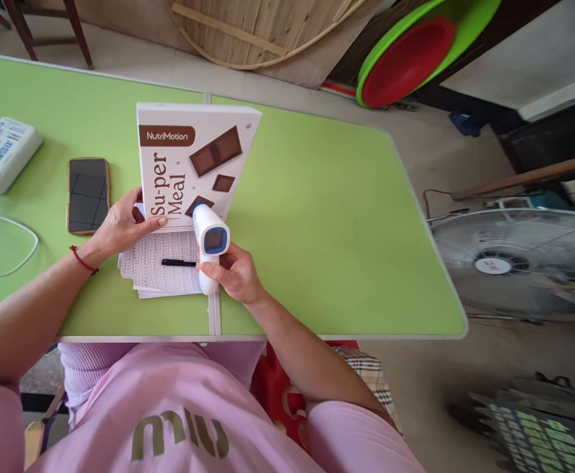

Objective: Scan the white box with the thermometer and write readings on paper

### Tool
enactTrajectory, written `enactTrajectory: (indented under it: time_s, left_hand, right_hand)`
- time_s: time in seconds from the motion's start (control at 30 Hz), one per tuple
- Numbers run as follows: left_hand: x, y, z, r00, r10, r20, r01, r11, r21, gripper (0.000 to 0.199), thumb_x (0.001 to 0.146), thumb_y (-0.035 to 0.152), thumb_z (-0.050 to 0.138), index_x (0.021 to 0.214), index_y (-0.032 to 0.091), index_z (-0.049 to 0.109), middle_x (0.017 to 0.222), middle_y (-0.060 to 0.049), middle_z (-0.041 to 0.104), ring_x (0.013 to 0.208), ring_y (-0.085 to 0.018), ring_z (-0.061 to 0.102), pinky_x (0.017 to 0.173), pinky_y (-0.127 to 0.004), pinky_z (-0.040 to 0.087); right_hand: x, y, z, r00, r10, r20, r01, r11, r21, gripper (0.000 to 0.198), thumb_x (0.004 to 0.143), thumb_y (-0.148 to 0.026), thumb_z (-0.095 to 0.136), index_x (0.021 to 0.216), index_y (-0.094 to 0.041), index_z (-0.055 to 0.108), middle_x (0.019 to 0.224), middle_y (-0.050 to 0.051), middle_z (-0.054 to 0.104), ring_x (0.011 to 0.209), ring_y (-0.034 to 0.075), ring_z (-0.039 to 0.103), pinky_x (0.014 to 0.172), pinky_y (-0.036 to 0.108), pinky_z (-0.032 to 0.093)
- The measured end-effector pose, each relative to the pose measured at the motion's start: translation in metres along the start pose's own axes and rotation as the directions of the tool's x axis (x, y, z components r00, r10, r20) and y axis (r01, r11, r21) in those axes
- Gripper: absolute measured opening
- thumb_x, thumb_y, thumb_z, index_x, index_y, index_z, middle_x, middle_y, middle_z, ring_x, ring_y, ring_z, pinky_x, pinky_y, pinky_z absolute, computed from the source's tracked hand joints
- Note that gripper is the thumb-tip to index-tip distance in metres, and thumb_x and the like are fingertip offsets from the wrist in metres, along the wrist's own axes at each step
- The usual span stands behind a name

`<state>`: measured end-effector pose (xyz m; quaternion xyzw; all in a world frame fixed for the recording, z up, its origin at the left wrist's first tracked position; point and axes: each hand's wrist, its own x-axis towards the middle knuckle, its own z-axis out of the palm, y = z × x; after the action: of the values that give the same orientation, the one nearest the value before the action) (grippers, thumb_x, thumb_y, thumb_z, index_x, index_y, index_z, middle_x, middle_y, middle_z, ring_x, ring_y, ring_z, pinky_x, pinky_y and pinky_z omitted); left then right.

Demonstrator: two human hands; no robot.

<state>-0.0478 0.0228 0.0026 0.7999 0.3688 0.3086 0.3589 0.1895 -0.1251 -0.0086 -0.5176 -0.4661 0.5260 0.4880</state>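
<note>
The left hand (pixel 123 223) has its grip on the lower-left corner of the white NutriMotion box (pixel 191 164), which stands tilted over written sheets (pixel 157 266) on the table (pixel 317 230); the right hand (pixel 237 272) wraps its grip around the handle of a white thermometer-like device (pixel 212 238). The box is probably light, stiffish and dentable, best held by its edges; the device seems rigid and smooth, suited to its handle.

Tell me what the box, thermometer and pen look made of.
The box: probably smooth cardboard, with printed faces and crisp edges. The thermometer: likely hard plastic, white and smoothly moulded with blue trim. The pen: perhaps black plastic, smooth-looking, but too small to be sure.
</note>
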Motion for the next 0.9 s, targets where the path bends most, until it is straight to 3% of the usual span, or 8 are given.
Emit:
enactTrajectory:
  time_s: [0.13, 0.3, 0.47, 0.67, 0.8, 0.9]
  left_hand:
    - [-0.003, 0.000, 0.001, 0.998, -0.054, -0.021, 0.053, 0.997, -0.057, 0.079, 0.088, 0.092, 0.074, 0.125, 0.023, 0.068, 0.104, -0.012, 0.079, 0.079, -0.030, 0.074, 0.060, -0.042, 0.064]
    - [-0.004, -0.001, 0.000, 0.995, -0.081, -0.064, 0.075, 0.993, -0.088, 0.084, 0.088, 0.091, 0.075, 0.135, 0.023, 0.064, 0.134, -0.018, 0.074, 0.089, -0.031, 0.077, 0.063, -0.044, 0.065]
    - [-0.002, -0.009, -0.002, 0.996, -0.054, -0.074, 0.048, 0.995, -0.087, 0.079, 0.091, 0.088, 0.074, 0.136, 0.025, 0.063, 0.128, -0.015, 0.075, 0.101, -0.035, 0.076, 0.073, -0.048, 0.068]
    - [-0.002, -0.021, 0.004, 0.993, 0.006, -0.114, -0.002, 0.999, 0.033, 0.084, 0.093, 0.091, 0.067, 0.142, 0.024, 0.061, 0.131, -0.018, 0.070, 0.112, -0.040, 0.072, 0.090, -0.058, 0.066]
    - [-0.003, -0.025, 0.007, 0.993, 0.072, -0.093, -0.063, 0.993, 0.102, 0.090, 0.097, 0.091, 0.059, 0.154, 0.022, 0.052, 0.145, -0.022, 0.065, 0.134, -0.047, 0.062, 0.111, -0.068, 0.056]
    - [-0.003, -0.027, 0.008, 0.991, 0.112, -0.072, -0.102, 0.986, 0.131, 0.088, 0.101, 0.089, 0.053, 0.159, 0.023, 0.047, 0.156, -0.022, 0.059, 0.142, -0.046, 0.058, 0.117, -0.065, 0.054]
  right_hand:
    - [0.000, -0.002, 0.000, 0.999, -0.008, -0.038, 0.008, 1.000, 0.004, 0.064, 0.066, -0.081, 0.092, 0.085, -0.025, 0.065, 0.075, 0.000, 0.066, 0.066, 0.017, 0.057, 0.061, 0.034, 0.051]
    - [0.002, -0.005, -0.007, 0.989, -0.062, -0.135, 0.061, 0.998, -0.012, 0.062, 0.068, -0.080, 0.090, 0.083, -0.026, 0.065, 0.074, -0.001, 0.066, 0.065, 0.017, 0.055, 0.063, 0.035, 0.053]
    - [0.004, -0.002, -0.015, 0.971, -0.083, -0.226, 0.069, 0.995, -0.066, 0.061, 0.071, -0.082, 0.086, 0.083, -0.026, 0.065, 0.074, -0.001, 0.067, 0.065, 0.017, 0.056, 0.063, 0.036, 0.053]
    - [0.005, 0.003, -0.024, 0.950, -0.121, -0.289, 0.085, 0.987, -0.135, 0.056, 0.077, -0.079, 0.084, 0.089, -0.026, 0.069, 0.076, 0.001, 0.069, 0.067, 0.019, 0.061, 0.063, 0.036, 0.054]
    - [0.009, 0.010, -0.043, 0.894, -0.242, -0.377, 0.099, 0.927, -0.361, 0.059, 0.084, -0.077, 0.079, 0.109, -0.024, 0.076, 0.092, 0.007, 0.077, 0.080, 0.025, 0.069, 0.071, 0.042, 0.060]
    - [0.014, 0.020, -0.065, 0.824, -0.384, -0.417, 0.020, 0.755, -0.656, 0.065, 0.087, -0.070, 0.076, 0.130, -0.021, 0.074, 0.113, 0.016, 0.078, 0.101, 0.034, 0.073, 0.086, 0.052, 0.063]
